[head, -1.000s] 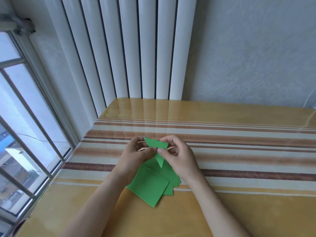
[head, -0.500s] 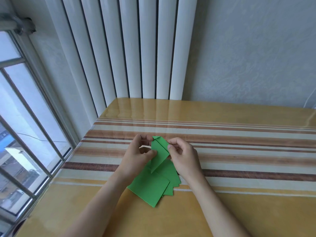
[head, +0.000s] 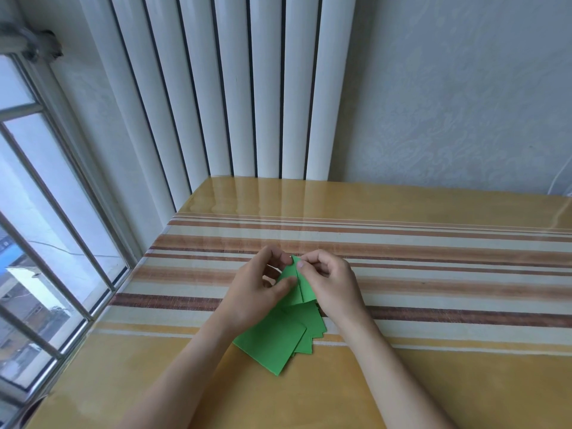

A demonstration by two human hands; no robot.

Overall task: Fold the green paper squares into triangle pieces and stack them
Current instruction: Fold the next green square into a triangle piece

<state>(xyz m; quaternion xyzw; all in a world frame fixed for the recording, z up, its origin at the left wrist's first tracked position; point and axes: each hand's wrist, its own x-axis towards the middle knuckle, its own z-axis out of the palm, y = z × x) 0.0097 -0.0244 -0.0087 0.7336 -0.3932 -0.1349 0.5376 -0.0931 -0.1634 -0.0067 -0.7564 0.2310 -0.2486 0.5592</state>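
Note:
A folded green paper piece (head: 298,286) is held between both hands just above the table, its point away from me and a crease running down its middle. My left hand (head: 257,289) pinches its left flap with thumb and fingers. My right hand (head: 332,284) pinches the right flap near the tip. Below the hands, a fanned pile of green paper squares (head: 275,342) lies flat on the table, its far edge hidden under the held piece and my wrists.
The table (head: 433,351) has a glossy cover with a yellow border and brown and cream stripes. A white ribbed radiator (head: 235,88) stands behind it. A barred window (head: 46,243) runs along the left edge. A white cable (head: 561,181) hangs at the far right.
The paper piece was turned from a tilted, sideways hold to point away from me, with both flaps brought in along a centre crease. Both hands kept their grip and shifted slightly.

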